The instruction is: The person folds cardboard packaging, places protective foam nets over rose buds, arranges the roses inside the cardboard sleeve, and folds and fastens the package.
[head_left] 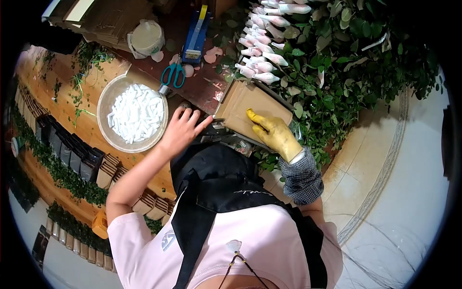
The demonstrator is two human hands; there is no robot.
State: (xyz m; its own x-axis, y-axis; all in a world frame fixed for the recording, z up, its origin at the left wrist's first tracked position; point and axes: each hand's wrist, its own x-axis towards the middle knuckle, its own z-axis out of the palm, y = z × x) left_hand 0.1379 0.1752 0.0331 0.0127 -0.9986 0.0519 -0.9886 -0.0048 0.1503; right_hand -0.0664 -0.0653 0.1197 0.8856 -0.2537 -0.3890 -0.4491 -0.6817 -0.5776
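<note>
My left hand (185,126) is bare, with its fingers spread beside the left edge of a brown cardboard piece (240,103). Nothing shows in it. On top of the cardboard lies my right hand (276,135) in a yellow glove, fingers stretched out and partly bent, also without anything visible in it. A checked sleeve (302,177) covers that forearm. Beyond the cardboard is a pile of flower heads in white-pink net sleeves (260,50). Left of my left hand stands a round basin (103,113) full of small white tubes (136,114).
Teal-handled scissors (173,76) lie beyond my left hand, near a blue tool with a yellow strip (196,41). A white roll-like object (147,37) stands by stacked cardboard (103,21). Leafy stems (332,82) fill the right side. Wrapped bundles (79,156) line the floor at left.
</note>
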